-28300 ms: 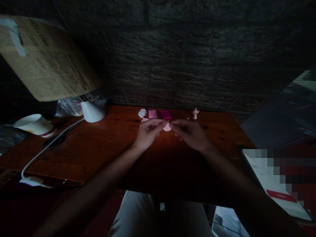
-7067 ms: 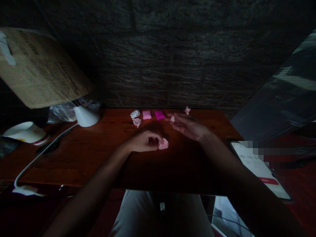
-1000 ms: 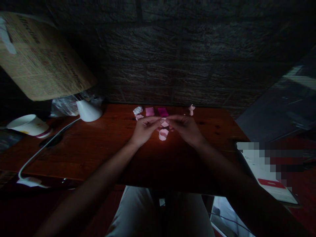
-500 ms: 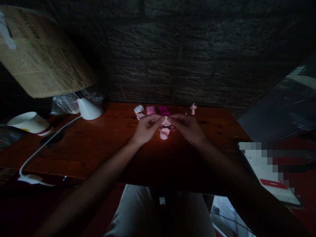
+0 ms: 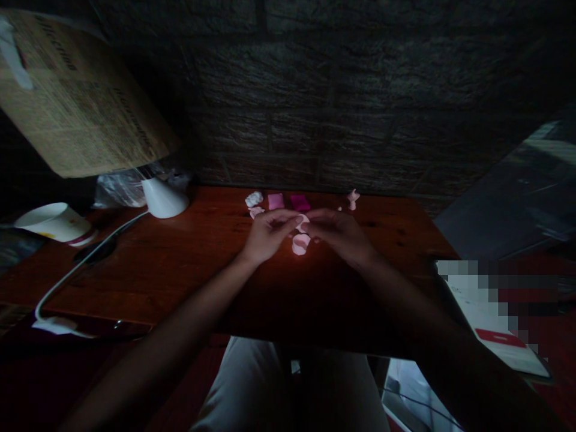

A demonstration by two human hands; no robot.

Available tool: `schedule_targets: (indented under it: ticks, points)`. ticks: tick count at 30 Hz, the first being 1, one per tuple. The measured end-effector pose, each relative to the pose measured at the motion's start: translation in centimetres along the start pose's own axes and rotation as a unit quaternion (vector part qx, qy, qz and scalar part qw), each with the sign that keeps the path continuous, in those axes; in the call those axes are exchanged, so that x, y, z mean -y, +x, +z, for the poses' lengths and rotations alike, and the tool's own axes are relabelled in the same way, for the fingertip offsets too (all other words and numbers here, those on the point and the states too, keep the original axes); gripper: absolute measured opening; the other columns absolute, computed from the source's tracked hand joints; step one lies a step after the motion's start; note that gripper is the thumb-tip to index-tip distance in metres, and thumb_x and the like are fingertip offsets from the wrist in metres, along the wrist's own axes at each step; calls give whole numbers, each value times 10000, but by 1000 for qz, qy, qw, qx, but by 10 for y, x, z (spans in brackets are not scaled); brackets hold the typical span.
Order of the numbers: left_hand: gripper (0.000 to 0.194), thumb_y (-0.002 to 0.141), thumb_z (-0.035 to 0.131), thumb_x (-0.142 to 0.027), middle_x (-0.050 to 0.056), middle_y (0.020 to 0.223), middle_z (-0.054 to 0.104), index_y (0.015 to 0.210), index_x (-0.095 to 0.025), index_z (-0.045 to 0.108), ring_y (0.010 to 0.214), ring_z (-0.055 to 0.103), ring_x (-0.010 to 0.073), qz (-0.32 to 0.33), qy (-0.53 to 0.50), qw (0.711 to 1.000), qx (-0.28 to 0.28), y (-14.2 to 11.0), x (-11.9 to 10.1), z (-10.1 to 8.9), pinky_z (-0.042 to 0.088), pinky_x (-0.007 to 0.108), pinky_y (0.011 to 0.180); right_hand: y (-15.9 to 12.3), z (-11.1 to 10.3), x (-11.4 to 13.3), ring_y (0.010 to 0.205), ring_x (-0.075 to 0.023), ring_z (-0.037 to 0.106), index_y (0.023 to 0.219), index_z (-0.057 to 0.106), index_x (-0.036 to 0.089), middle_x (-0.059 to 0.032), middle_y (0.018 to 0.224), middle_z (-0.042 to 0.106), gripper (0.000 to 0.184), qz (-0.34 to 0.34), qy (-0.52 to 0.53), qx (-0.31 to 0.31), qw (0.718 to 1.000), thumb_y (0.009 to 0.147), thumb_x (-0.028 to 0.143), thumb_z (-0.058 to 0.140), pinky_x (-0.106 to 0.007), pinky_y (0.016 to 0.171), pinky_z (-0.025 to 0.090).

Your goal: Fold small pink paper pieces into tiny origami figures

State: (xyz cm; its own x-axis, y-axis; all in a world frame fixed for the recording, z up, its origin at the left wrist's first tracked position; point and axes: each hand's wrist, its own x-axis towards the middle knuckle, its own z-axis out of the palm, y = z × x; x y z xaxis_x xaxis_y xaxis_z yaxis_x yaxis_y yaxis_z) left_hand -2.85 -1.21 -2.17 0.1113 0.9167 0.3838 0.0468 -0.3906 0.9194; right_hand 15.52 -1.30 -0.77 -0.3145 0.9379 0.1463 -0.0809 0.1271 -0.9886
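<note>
Left hand (image 5: 264,240) and right hand (image 5: 345,239) are pinching a pale pink scrap (image 5: 303,222) over the surface (image 5: 180,258). Looks light, soft, probably easy to dent; I'd go gently by the edges.

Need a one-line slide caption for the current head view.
Left hand and right hand pinch a pale pink piece above a wooden table.
</note>
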Motion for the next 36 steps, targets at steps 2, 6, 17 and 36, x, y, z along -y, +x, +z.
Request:
schedule_targets:
  ticks: [2, 6, 17, 36]
  points:
    - [232, 817, 789, -389, 67, 877, 806, 916, -179, 790, 733, 728, 162, -8, -9, 1000, -11, 0, 0, -1, 601, 277, 657, 0, 1, 0, 773, -164, 700, 944, 779, 219, -25, 888, 788, 303, 5, 14, -2, 1000, 680, 324, 887, -296, 681, 542]
    - [268, 818, 787, -425, 76, 916, 805, 919, -178, 763, 768, 742, 167, -40, -48, 998, -17, 1, 0, -3, 617, 274, 667, 0, 1, 0, 770, -159, 704, 923, 775, 216, -24, 889, 789, 287, 16, 22, -3, 1000, 687, 342, 879, -296, 687, 551]
    - [332, 701, 896, -325, 68, 915, 820, 971, -184, 764, 874, 780, 218, -71, -106, 992, -8, -1, -7, 2, 645, 318, 748, 1, -2, -2, 800, -181, 707, 877, 782, 225, -28, 871, 781, 212, -26, -15, 1, 1000, 743, 378, 844, -333, 724, 549]
    - [377, 733, 878, -355, 93, 1049, 807, 1057, -178, 801, 912, 765, 210, -102, -148, 984, 8, -1, -6, 0, 627, 363, 866, -1, 5, -3, 803, -177, 728, 991, 800, 238, -26, 926, 811, 300, -9, 19, -27, 999, 721, 355, 856, -327, 733, 576]
